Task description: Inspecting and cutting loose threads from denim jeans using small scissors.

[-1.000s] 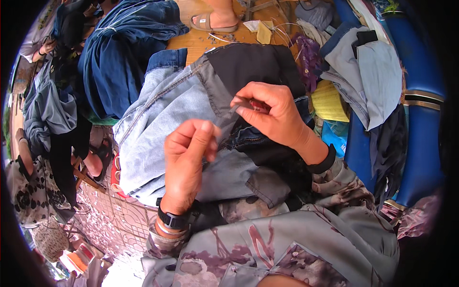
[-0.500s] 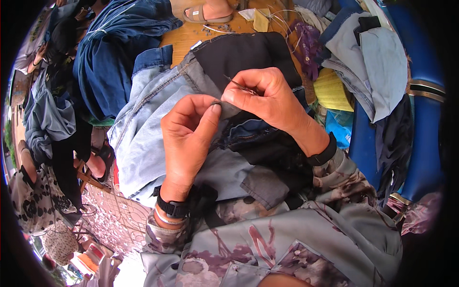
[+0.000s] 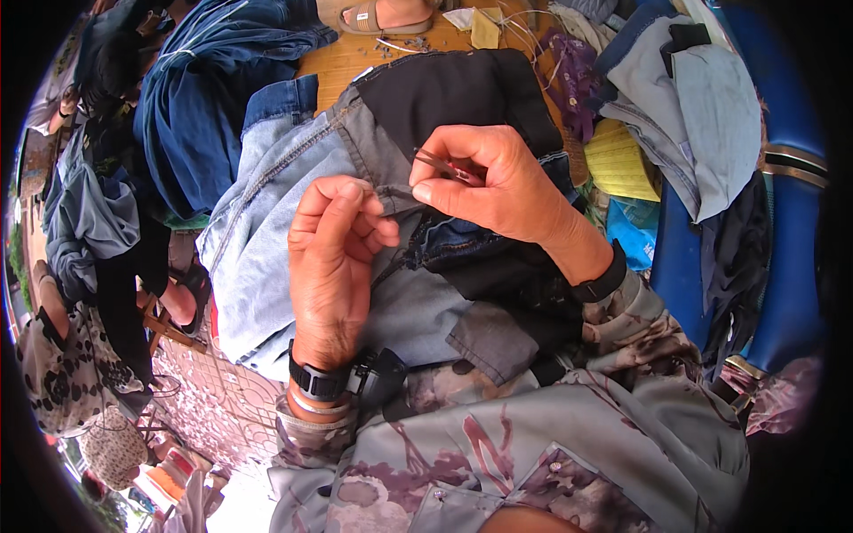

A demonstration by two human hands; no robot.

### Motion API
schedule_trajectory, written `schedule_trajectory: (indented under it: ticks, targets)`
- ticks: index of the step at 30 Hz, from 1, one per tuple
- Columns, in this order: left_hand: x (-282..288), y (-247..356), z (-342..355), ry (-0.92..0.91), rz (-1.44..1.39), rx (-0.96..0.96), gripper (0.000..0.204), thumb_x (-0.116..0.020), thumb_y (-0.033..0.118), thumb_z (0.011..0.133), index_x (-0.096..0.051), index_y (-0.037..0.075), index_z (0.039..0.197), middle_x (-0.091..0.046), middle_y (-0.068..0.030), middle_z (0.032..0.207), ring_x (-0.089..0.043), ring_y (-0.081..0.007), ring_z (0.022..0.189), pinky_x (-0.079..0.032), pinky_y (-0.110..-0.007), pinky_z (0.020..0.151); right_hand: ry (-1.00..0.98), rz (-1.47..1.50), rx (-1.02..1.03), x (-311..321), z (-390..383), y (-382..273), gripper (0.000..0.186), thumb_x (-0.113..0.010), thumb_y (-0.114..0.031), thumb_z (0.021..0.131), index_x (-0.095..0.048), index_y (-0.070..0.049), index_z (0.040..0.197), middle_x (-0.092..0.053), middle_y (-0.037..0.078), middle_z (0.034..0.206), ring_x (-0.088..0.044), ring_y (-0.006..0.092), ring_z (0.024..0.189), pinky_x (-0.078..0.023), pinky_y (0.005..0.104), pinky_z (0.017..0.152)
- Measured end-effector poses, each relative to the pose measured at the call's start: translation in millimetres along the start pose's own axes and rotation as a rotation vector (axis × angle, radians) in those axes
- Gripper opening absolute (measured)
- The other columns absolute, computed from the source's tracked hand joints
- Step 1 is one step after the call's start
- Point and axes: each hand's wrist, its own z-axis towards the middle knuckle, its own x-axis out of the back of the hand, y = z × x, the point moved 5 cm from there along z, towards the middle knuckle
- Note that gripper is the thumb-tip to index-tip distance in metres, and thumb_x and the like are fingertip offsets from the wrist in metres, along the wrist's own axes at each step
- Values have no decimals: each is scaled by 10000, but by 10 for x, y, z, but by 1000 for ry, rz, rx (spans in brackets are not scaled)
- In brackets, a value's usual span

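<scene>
My left hand is closed, its thumb and fingers pinching the edge of a grey fabric strip on a pair of jeans. My right hand is closed on a thin, dark, two-pronged metal tool; whether it is snips or tweezers I cannot tell. Its thumb and forefinger meet the other end of that strip. Turned partly inside out, the jeans show pale blue denim with stitched seams and lie across my lap. A black cloth panel spreads beyond my hands, and a grey fabric flap lies nearer me.
A wooden board lies ahead, with thread scraps and another person's sandalled foot. Dark blue denim is heaped at the left, near other people. Pale jeans hang over a blue padded frame at the right, beside a yellow bundle.
My left hand has drawn slightly left and down, and its fingers have curled in. The strip now shows stretched between my hands. My right hand, still holding the tool, has barely moved.
</scene>
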Motion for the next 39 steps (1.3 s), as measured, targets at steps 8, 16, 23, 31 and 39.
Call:
schedule_trajectory:
  ticks: [8, 16, 23, 31, 39]
  targets:
    - [-86, 69, -120, 34, 177, -74, 131, -502, 163, 965, -536, 37, 975, -579, -45, 863, -602, -139, 704, -499, -264, 648, 7, 33, 27, 18, -32, -5, 89, -673, -69, 820, -599, -25, 796, -515, -74, 660, -411, -17, 587, -328, 170, 510]
    - [-157, 99, -148, -14, 416, -155, 153, -622, 45, 885, -599, 17, 1034, -606, 1, 829, -573, -48, 691, -459, -188, 614, -4, 11, 53, -13, -61, -18, 82, -668, -70, 827, -601, -26, 809, -520, -72, 670, -416, -16, 596, -333, 169, 516]
    - [-100, 140, -196, 18, 365, -133, 146, -583, 178, 934, -596, 33, 928, -609, -28, 802, -633, -126, 717, -499, -230, 631, -38, -25, 44, -1, -80, -32, 81, -666, -68, 831, -600, -23, 818, -533, -66, 685, -422, -16, 607, -342, 171, 521]
    - [-59, 97, -238, 15, 358, -150, 163, -525, 190, 965, -550, 32, 937, -613, -63, 899, -651, -159, 761, -517, -257, 669, -12, -45, 148, 5, -121, -43, 83, -675, -50, 805, -598, -27, 783, -524, -45, 693, -399, 7, 588, -317, 189, 514]
    - [32, 88, -275, 12, 221, -168, 127, -483, 155, 980, -527, 42, 940, -596, -66, 901, -575, -121, 742, -486, -261, 688, -32, -22, 154, -1, -161, -73, 83, -674, -28, 790, -591, -27, 784, -539, -25, 736, -398, 16, 588, -313, 193, 517]
